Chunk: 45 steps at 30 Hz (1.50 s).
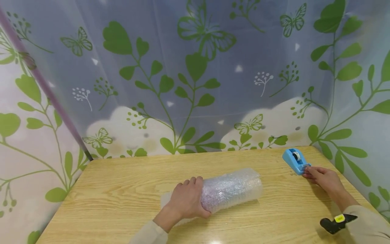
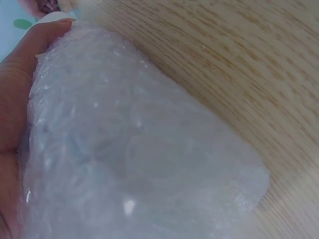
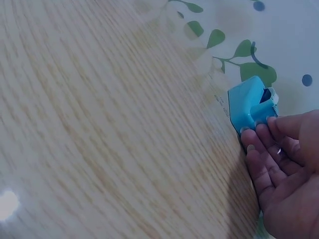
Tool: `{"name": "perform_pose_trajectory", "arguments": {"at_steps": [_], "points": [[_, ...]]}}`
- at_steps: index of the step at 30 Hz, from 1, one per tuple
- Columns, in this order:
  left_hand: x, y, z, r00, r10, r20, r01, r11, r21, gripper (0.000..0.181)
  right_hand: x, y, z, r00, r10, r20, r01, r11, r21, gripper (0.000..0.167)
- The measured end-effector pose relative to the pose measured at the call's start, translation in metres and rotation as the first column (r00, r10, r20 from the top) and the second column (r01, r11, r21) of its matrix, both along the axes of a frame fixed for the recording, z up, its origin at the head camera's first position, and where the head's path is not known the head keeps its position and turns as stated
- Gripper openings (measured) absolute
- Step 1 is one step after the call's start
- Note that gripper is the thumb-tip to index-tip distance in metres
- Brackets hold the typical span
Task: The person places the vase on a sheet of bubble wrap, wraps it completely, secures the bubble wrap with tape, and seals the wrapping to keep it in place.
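A bundle rolled in clear bubble wrap (image 1: 234, 189) lies at a slant on the wooden table, with a pinkish tint showing through near its left end. My left hand (image 1: 186, 200) grips that end from above, fingers over the far side and thumb on the near side. In the left wrist view the wrap (image 2: 134, 134) fills much of the frame. At the table's far right stands a light blue tape dispenser (image 3: 244, 102) with a small tape roll (image 1: 297, 156) in it. The thumb and fingers of my right hand (image 1: 327, 181) pinch its front end by the toothed cutter; any tape between them is too small to tell.
The wooden table (image 1: 128, 179) ends at a curtain (image 1: 170, 84) printed with green leaves and butterflies, which hangs behind and on both sides. A loose flap of wrap (image 1: 165, 199) pokes out left of my left hand. A black strap piece (image 1: 332, 225) sits by the right sleeve.
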<state>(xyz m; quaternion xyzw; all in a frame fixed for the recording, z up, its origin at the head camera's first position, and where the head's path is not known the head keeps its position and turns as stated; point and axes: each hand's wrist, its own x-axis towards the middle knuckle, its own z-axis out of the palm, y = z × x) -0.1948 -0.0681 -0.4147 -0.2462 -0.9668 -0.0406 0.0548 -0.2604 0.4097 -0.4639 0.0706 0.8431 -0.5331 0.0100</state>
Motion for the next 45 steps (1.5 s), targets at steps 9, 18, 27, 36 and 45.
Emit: {"name": "perform_pose_trajectory", "arguments": {"at_steps": [9, 18, 27, 36, 45], "points": [[0.0004, 0.0004, -0.0017, 1.0, -0.009, -0.003, 0.009, 1.0, 0.01, 0.08, 0.0044, 0.0041, -0.0017, 0.999, 0.037, -0.003, -0.037, 0.999, -0.036, 0.064], [-0.0012, 0.0005, -0.0017, 1.0, -0.006, 0.002, 0.006, 1.0, 0.002, 0.078, 0.0052, 0.0065, 0.0015, 0.998, 0.058, 0.005, -0.058, 0.995, -0.084, 0.064], [-0.0011, -0.0002, 0.0004, 1.0, -0.005, 0.012, 0.005, 1.0, 0.0, 0.079, 0.0033, 0.0064, 0.0048, 0.997, 0.049, 0.055, -0.045, 0.995, -0.085, 0.066], [-0.0007, -0.0002, 0.0, 1.0, -0.004, 0.011, 0.004, 1.0, 0.004, 0.08, 0.0038, 0.0062, 0.0057, 0.994, 0.034, 0.102, -0.021, 0.992, -0.123, 0.064], [0.0001, -0.0014, -0.0021, 1.0, -0.001, 0.022, 0.0, 1.0, 0.022, 0.078, -0.0005, 0.0045, 0.0042, 0.993, 0.002, 0.118, -0.009, 0.998, 0.055, 0.065]]}}
